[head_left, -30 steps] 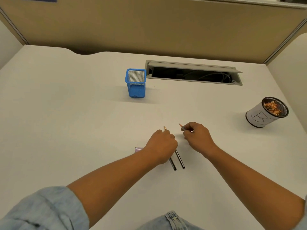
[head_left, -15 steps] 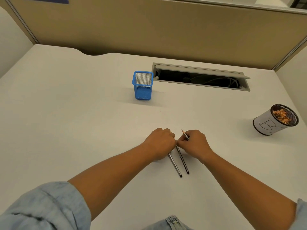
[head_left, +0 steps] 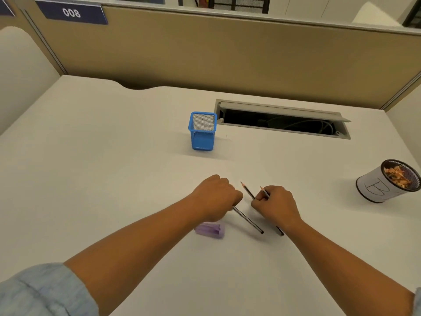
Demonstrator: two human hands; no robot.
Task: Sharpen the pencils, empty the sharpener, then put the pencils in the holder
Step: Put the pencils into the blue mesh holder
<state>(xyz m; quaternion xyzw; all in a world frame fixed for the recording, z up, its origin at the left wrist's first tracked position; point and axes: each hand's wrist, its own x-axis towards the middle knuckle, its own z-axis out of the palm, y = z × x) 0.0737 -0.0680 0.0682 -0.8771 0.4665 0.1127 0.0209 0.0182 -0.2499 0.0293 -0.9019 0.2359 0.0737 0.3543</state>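
Landmark for this record: the blue mesh holder (head_left: 202, 131), standing upright on the white desk (head_left: 102, 167) with nothing visible inside it.

Left hand (head_left: 216, 197): on the near side of the holder, well apart from it, fingers curled shut around one pencil (head_left: 248, 221). The dark shaft runs out of the fist toward the person, its blunt end low over the desk; the tip is hidden in the hand.

Right hand (head_left: 275, 205): near side of the holder and to its right, just beside the left hand without touching it. Fingers pinched closed on a second pencil (head_left: 265, 193), whose sharpened tip points toward the holder.

Third pencil (head_left: 247, 190): between the two hands, sharpened tip toward the holder. Whether the right hand also grips it cannot be told.

Purple sharpener (head_left: 210, 229): lying on the desk, nearer the person than the holder, just beside the left wrist, untouched.

White cup (head_left: 385, 182) with black mesh rim: far right of the holder, near the desk edge, tilted in view, holding orange shavings.

Cable slot (head_left: 282, 119): just right of the holder, lid raised.
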